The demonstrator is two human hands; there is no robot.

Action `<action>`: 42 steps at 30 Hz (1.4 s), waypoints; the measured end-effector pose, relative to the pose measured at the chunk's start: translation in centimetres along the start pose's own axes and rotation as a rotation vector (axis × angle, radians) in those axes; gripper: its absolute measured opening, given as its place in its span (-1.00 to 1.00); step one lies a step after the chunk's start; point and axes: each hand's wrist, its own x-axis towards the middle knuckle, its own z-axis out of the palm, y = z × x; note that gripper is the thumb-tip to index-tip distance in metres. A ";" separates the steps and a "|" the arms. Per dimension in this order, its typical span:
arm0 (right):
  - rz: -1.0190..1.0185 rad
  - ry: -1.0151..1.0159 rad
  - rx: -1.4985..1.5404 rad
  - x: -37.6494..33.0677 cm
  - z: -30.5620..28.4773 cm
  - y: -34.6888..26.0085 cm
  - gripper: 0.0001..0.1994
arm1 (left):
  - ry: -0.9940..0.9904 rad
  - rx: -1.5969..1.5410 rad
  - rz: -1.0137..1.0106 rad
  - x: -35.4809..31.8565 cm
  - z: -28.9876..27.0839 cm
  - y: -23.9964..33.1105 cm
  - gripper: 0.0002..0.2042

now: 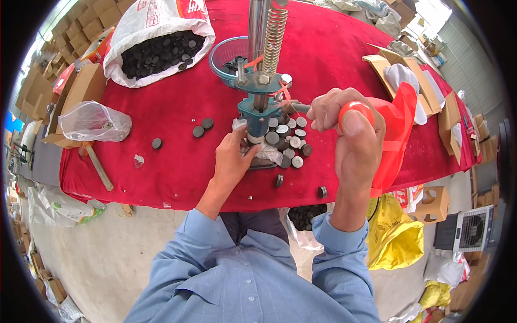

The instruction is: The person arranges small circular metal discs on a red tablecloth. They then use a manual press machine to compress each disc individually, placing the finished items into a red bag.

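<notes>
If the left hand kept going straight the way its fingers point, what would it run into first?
The left hand points up and slightly right; its fingers already sit at the base of the teal hand press. That base comes first, probably, though depth is unclear.

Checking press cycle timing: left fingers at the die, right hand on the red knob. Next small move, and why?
Probably draw the left hand clear before the right hand pulls the red knob down: its fingertips sit right at the base of the teal press, beside the pile of round discs.
</notes>
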 end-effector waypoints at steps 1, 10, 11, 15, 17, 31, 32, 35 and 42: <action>-0.030 -0.004 0.052 -0.1 0.0 0.4 -0.63 | 0.001 0.034 0.007 0.0 0.1 -0.1 -0.40; -0.335 -0.053 -0.034 -9.9 -0.7 6.4 -0.65 | 0.181 0.230 0.128 0.3 -4.7 -3.4 -0.66; -0.341 -0.050 -0.067 -11.6 -0.7 7.5 -0.64 | 0.212 0.311 0.069 0.2 -5.8 -4.9 -0.70; -0.320 -0.009 -0.075 -12.1 -0.3 7.5 -0.67 | 0.114 0.539 -0.063 -0.6 -8.4 -9.5 -0.65; -0.280 -0.028 -0.103 -11.5 -0.6 6.7 -0.67 | 0.104 0.435 -0.069 -0.9 -8.3 -9.4 -0.62; 0.033 -0.019 -0.025 0.3 -0.8 -0.3 -0.69 | 0.058 0.011 -0.027 -0.8 -3.8 -2.2 -0.70; 0.038 -0.020 -0.002 1.0 -0.7 -0.3 -0.67 | 0.043 0.060 -0.004 -0.7 -3.4 -1.3 -0.67; 0.079 -0.070 -0.080 1.4 -0.8 -0.7 -0.55 | 0.045 0.013 -0.002 0.1 -2.7 -0.5 -0.59; 0.086 -0.049 -0.088 1.4 -0.6 -0.7 -0.55 | -0.006 -0.016 0.015 0.3 -0.4 -0.4 -0.54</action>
